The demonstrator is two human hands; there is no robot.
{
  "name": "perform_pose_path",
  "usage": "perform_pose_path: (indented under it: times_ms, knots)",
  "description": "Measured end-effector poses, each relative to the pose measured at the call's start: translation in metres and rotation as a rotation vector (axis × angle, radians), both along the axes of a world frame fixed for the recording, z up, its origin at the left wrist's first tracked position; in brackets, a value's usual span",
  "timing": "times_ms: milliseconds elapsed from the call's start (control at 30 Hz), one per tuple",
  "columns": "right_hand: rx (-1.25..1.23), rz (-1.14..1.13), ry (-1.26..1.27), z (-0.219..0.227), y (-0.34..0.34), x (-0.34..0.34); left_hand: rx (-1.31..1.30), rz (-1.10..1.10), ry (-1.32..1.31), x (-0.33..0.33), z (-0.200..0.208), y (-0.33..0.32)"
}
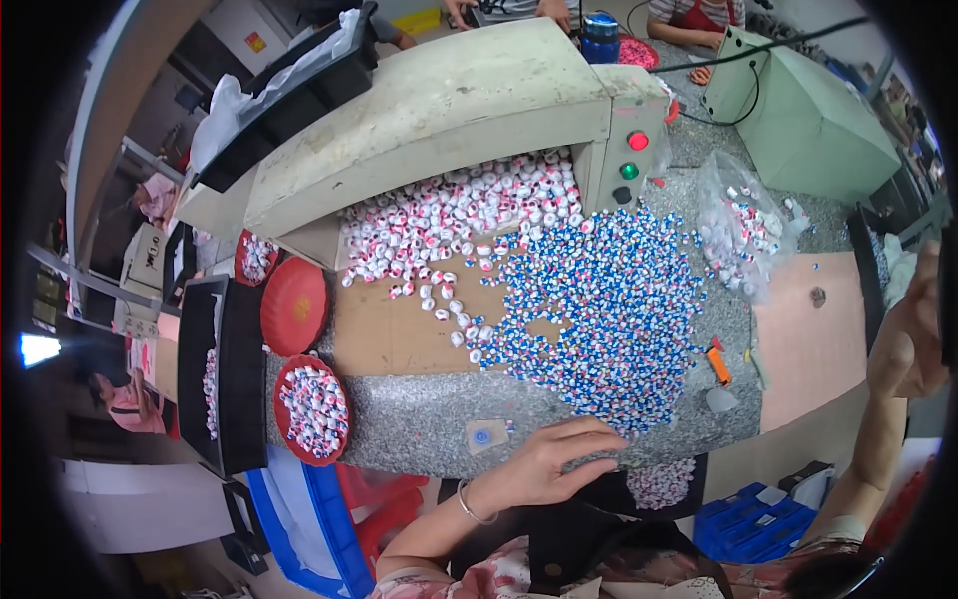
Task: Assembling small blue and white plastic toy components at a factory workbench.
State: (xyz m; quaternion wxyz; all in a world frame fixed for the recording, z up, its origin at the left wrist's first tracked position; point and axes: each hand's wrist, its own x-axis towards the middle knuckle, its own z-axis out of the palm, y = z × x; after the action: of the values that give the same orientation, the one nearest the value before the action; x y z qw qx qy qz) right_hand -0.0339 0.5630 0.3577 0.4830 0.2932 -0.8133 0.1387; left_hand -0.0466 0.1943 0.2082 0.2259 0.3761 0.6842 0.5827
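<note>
A broad heap of small blue, white and pink pieces (599, 309) covers the grey speckled table. Larger white pieces with pink and dark marks (479, 200) lie behind it, under the hood of a pale green machine (429, 110). At the table's front edge my left hand (554, 459) hovers by the near tip of the blue heap, fingers stretched and slightly bent, thumb apart, nothing visibly held. Raised high at the far right is my right hand (908, 339), close to a black shape at the picture's edge; its fingertips are lost in the dark rim.
Two red bowls stand left, one bare inside (295, 305), one filled with pieces (313, 409). A clear bag of pieces (740, 230), an orange tool (718, 366) and a pinkish board (808, 339) lie right. Below sits a blue crate (753, 524). Other people work farther back.
</note>
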Motion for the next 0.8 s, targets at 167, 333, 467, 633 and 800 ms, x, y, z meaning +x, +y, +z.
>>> perform_pose_path:
  times_ms: [167,333,467,633,800]
  knots:
    - [-0.283,-0.179,-0.228,-0.066,-0.028,0.066,0.029,-0.179,-0.016,0.003,-0.025,-0.027]
    - [-0.250,-0.189,-0.109,-0.159,-0.111,0.139,0.065,-0.238,0.067,0.029,-0.049,-0.076]
    - [-0.148,-0.130,-0.298,-0.215,-0.197,0.198,0.097,-0.322,0.002,0.060,-0.059,-0.142]
    - [-0.167,-0.352,-0.869,-0.301,-0.299,0.257,0.166,-0.480,-0.135,0.107,-0.105,-0.226]
    - [-0.586,-0.764,-1.189,-0.491,-0.257,0.336,0.098,0.040,-0.468,0.145,-0.229,-0.313]
